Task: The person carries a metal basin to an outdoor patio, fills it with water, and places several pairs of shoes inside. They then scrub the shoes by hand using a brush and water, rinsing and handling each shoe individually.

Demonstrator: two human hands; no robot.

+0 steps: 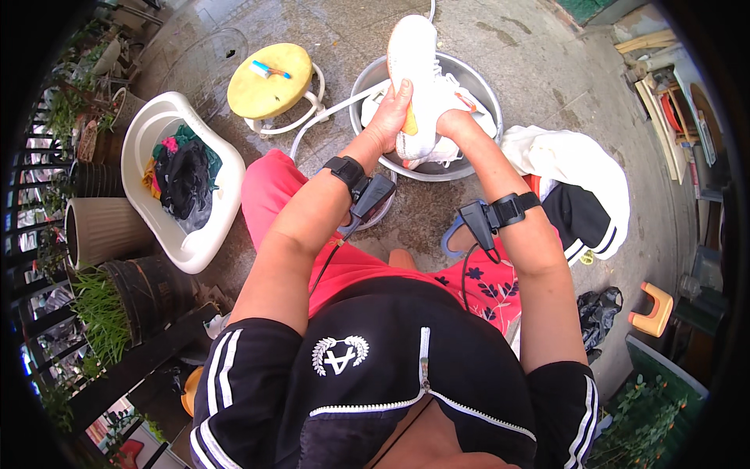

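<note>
A white sneaker [412, 53] is held over a round metal basin [495, 105], its sole turned partly up. My left hand [391, 117] grips the shoe's side, thumb on the sole near an orange patch. At the shoe's opening is my right hand [456, 123], its fingers hidden inside or behind the shoe. Other white footwear with laces [469, 102] lies in the basin below. On a round yellow-topped stool [249, 97] to the left rests a brush with a blue handle [281, 74], beside a blue and white item [259, 68].
A white plastic tub [231, 170] with dark and coloured wet clothes stands left. A pale hose [334, 109] runs to the basin. White and black clothing [577, 152] lies right of it. Potted plants line the left; a small yellow stool [659, 309] stands at right.
</note>
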